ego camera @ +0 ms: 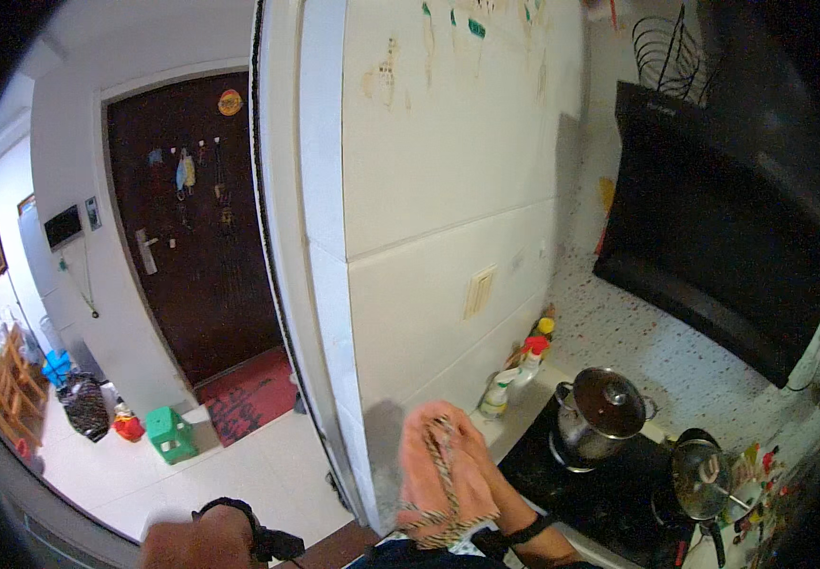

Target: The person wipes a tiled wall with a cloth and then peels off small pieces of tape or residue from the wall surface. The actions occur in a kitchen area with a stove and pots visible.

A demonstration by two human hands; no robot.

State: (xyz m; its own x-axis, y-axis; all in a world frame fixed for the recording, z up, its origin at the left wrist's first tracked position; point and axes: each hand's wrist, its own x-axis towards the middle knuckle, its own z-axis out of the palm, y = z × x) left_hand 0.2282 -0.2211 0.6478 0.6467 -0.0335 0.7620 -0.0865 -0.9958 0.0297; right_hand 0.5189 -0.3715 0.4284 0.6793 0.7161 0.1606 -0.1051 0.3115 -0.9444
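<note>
My right hand holds up a pink cloth with a striped edging, in front of the white tiled wall beside the stove. The cloth hangs down from the fingers and hides part of them. At the bottom left, my left hand is blurred and cut by the picture's edge, with a dark band on its wrist. Its fingers do not show clearly. To the right of the cloth, a lidded steel pot stands on the black cooktop.
A lidded pan sits right of the pot. Spray bottles stand by the wall. A black range hood juts out above. Left of the doorway frame are a green stool, a red mat and a dark door.
</note>
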